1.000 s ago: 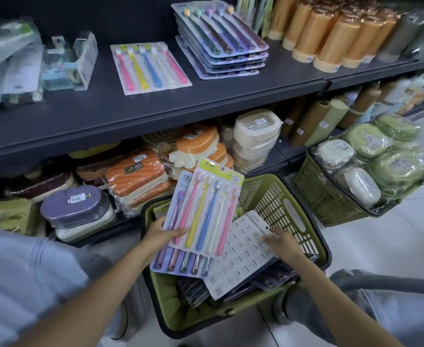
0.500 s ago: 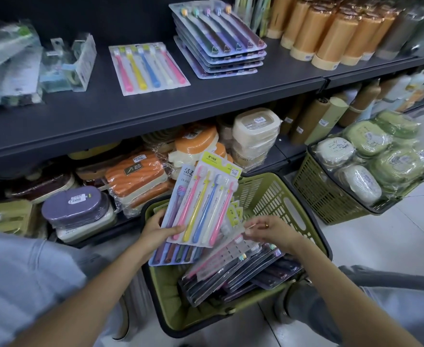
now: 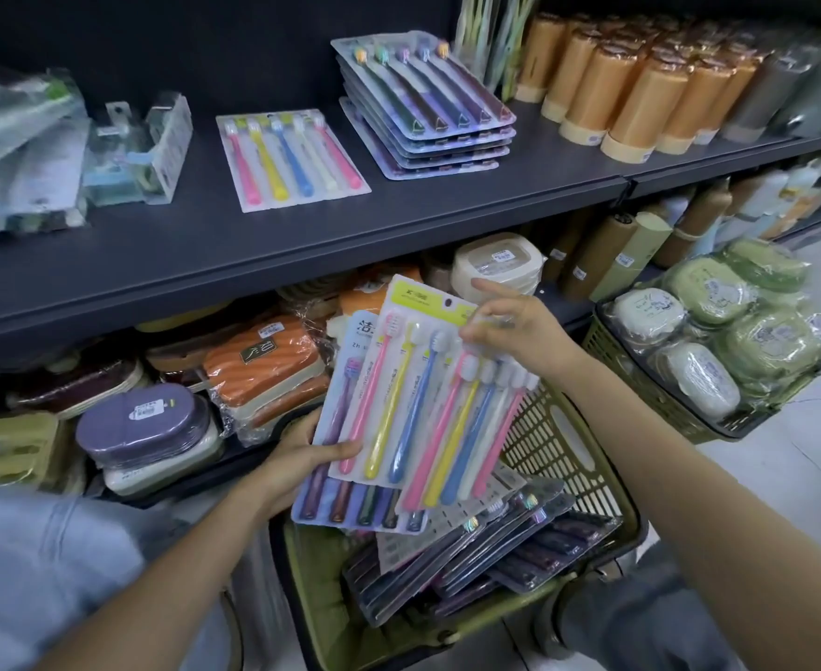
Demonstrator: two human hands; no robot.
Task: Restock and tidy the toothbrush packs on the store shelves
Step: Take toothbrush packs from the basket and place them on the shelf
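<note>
My left hand [image 3: 302, 457] grips a small stack of toothbrush packs above the green basket [image 3: 587, 457]: a colourful pack [image 3: 398, 380] with a yellow-green header on top, a dark-brush pack [image 3: 350, 506] beneath. My right hand [image 3: 515, 331] pinches the top of another colourful pack [image 3: 466, 443] and lays it over the stack. Several dark packs [image 3: 495, 559] lie in the basket. On the dark shelf [image 3: 302, 225], one colourful pack [image 3: 292, 157] lies flat beside a pile of dark-brush packs [image 3: 423, 109].
Orange tumblers [image 3: 631, 84] crowd the shelf's right end; clear packaged items [image 3: 25, 152] sit at its left. Soap boxes [image 3: 263, 365] fill the lower shelf. A second green basket [image 3: 641, 394] of wrapped boxes stands on the floor at right.
My right hand lifted a colourful pack out of the basket and brought it up onto the stack held in my left hand. The stack rose slightly.
</note>
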